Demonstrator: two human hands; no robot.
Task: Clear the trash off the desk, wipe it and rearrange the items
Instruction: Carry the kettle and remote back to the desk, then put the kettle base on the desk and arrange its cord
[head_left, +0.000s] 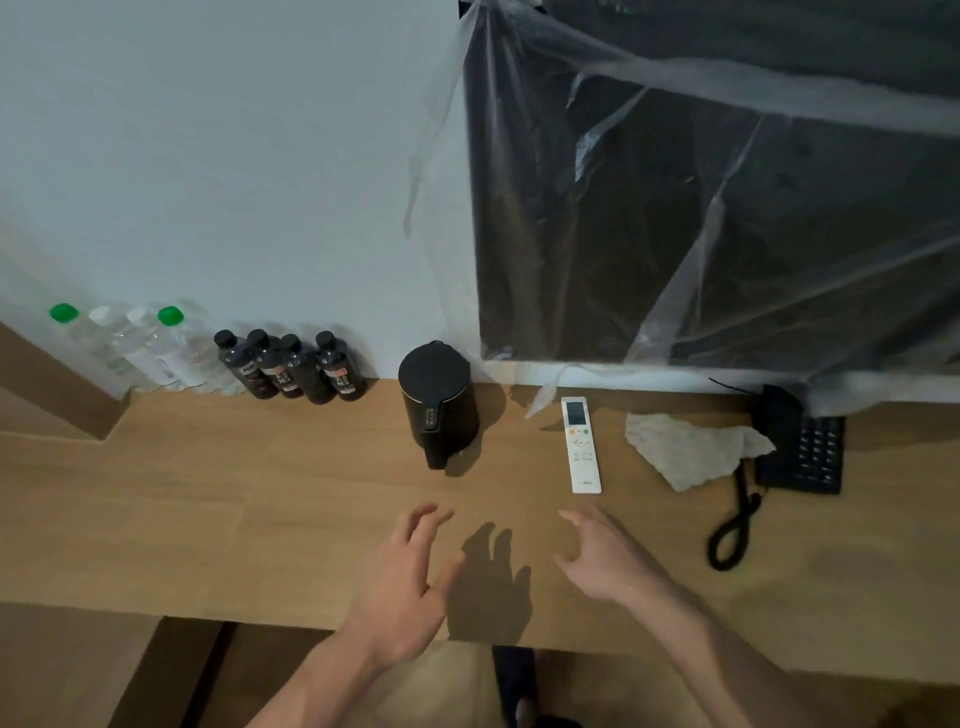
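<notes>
A long light-brown wooden desk (260, 493) runs the width of the view, set against a pale wall. Above its right half hangs a big dark screen wrapped in loose clear plastic sheeting (727, 208), strips of it trailing down toward the desktop. Over on the far right sits a black desk telephone (802, 452) with its coiled cord looping forward across the wood. Just beside it, touching its left edge, lies a crumpled off-white wiping cloth (685, 449). In the middle at the back stands a black cylindrical electric kettle (439, 402), upright, handle toward the camera. Along the wall at the left, a row of clear plastic water bottles (140, 348), two with green caps, and right next to them four small dark bottles with black caps (291, 369), packed close together. Between kettle and cloth lies a slim white remote control (582, 447), flat, screen end toward the wall. Near the front edge, the left hand (400, 587) and right hand (602, 556) hover apart over bare wood, fingers loosely spread and slightly bent, gripping nothing, shadows cast between them.
</notes>
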